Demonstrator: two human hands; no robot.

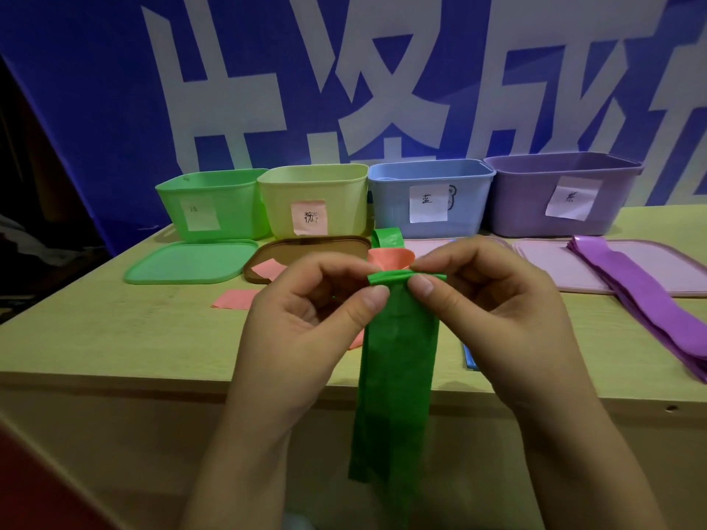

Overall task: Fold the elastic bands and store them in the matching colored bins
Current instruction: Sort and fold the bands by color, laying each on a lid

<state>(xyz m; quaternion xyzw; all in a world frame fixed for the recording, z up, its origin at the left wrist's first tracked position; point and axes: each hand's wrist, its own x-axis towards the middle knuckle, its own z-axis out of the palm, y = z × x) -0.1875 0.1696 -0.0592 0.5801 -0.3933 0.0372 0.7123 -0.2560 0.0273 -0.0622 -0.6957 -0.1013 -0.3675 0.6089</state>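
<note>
I see a bright green flat elastic band (398, 338). Behind it, a salmon-pink band loop (390, 258). Bins in a row: mint-green plastic bin (214, 204), pale yellow plastic bin (317, 193) with a pink paper label (309, 217), light blue plastic bin (428, 200), lilac plastic bin (554, 197). Purple stacked bands (631, 292) lie on a pale pink lid (543, 262). Backdrop is a blue banner (95, 109) with white characters.

White label (427, 203) on blue bin (390, 208): "蓝" is read. Pink label (309, 217) on yellow bin (344, 200): "粉". Other bin labels illegible; banner (95, 109) characters cropped.
</note>
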